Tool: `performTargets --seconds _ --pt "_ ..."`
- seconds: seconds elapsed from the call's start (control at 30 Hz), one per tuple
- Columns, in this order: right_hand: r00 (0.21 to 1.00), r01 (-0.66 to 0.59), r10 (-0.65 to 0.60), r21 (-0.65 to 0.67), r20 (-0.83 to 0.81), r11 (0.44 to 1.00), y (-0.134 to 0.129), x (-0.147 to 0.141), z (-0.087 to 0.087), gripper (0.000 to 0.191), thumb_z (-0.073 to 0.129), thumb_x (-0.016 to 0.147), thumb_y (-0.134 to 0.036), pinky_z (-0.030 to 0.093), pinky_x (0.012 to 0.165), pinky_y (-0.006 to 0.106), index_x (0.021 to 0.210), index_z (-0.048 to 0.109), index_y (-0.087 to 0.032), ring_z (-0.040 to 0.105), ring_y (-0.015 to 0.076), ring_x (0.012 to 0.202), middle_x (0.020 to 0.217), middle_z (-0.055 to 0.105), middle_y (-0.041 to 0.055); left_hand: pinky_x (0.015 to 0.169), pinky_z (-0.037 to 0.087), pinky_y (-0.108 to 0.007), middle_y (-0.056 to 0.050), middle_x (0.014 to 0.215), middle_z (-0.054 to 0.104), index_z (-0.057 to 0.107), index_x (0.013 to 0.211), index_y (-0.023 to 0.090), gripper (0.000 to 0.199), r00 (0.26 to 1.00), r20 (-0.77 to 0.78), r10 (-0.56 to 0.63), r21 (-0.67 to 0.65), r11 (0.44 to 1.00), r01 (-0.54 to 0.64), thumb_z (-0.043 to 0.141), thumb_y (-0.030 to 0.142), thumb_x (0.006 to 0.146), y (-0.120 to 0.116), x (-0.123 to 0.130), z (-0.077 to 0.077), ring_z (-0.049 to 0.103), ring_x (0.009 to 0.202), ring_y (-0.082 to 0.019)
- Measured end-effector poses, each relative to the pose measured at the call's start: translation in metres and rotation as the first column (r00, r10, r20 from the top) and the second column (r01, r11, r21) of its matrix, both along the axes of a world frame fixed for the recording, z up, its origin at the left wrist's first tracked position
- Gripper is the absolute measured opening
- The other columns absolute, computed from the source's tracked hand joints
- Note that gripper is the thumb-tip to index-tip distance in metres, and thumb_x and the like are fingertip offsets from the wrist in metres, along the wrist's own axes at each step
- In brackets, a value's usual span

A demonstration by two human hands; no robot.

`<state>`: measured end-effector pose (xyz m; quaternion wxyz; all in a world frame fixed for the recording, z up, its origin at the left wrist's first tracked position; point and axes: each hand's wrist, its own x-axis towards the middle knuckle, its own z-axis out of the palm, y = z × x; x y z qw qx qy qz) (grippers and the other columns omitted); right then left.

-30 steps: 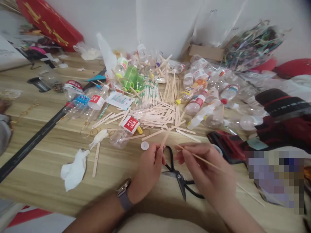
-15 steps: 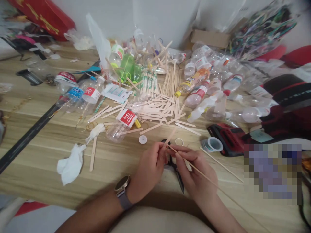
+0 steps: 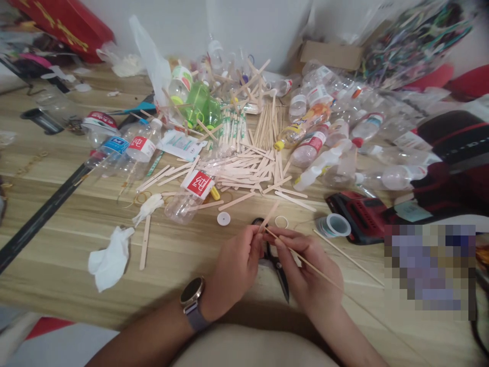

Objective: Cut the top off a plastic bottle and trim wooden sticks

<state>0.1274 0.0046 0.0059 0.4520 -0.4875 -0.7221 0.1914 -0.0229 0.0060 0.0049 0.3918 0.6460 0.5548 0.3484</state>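
My left hand point(image 3: 241, 257), with a watch on its wrist, pinches a flat popsicle stick point(image 3: 270, 214) that slants up to the right. A long thin bamboo skewer point(image 3: 324, 275) lies across my right hand point(image 3: 309, 267), which is closed on it. The skewer's far end meets the popsicle stick at my left fingertips; whether it passes through a hole there is hidden. Black scissors point(image 3: 281, 280) lie on the table beneath and between my hands. A white ring point(image 3: 281, 221) and a white disc point(image 3: 223, 218) lie just beyond my hands.
Behind my hands are a heap of popsicle sticks point(image 3: 244, 171), a bundle of skewers point(image 3: 266, 127) and a labelled bottle point(image 3: 187, 196). Many plastic bottles point(image 3: 311, 145) stand farther back. At right are a tape roll point(image 3: 336, 225) and a red-black power tool point(image 3: 357, 216). Tissue point(image 3: 110, 260) lies left.
Both hands keep almost the same pose, with the skewer tip still against the popsicle stick. The view has shifted very slightly.
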Motion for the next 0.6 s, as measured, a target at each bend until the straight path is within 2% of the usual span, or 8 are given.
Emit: performTargets --seconds 0.2,0.43,0.6 --pt "0.964 -0.013 -0.012 -0.09 -0.264 0.996 -0.001 -0.003 -0.007 0.009 0.061 0.094 -0.021 0.06 0.074 0.03 0.091 0.06 -0.028 0.074 0.0181 0.088 0.101 0.076 0.0007 0.068 0.05 -0.034 -0.008 0.083 0.071 0.059 0.112 0.015 0.037 0.992 -0.128 0.0 0.141 0.99 0.018 0.028 0.034 0.103 -0.003 -0.001 -0.007 0.066 0.073 -0.021" --pt "0.939 -0.029 -0.001 -0.082 -0.343 0.996 -0.002 -0.009 -0.008 0.009 0.062 0.093 -0.018 0.061 0.075 0.034 0.088 0.06 -0.025 0.074 0.0211 0.088 0.098 0.077 0.0066 0.067 0.054 -0.033 -0.009 0.087 0.073 0.054 0.121 0.015 0.033 0.972 -0.235 0.023 0.341 0.938 0.06 0.029 0.027 0.103 -0.008 -0.001 -0.013 0.069 0.077 -0.02" --pt "0.927 -0.017 -0.011 -0.072 -0.374 0.997 -0.002 -0.011 -0.006 0.01 0.062 0.092 -0.017 0.061 0.074 0.031 0.086 0.061 -0.025 0.074 0.0193 0.086 0.096 0.077 0.0053 0.067 0.055 -0.034 -0.011 0.091 0.074 0.052 0.124 0.015 0.034 0.966 -0.259 0.025 0.361 0.93 0.073 0.028 0.029 0.104 -0.01 -0.001 -0.016 0.07 0.079 -0.021"
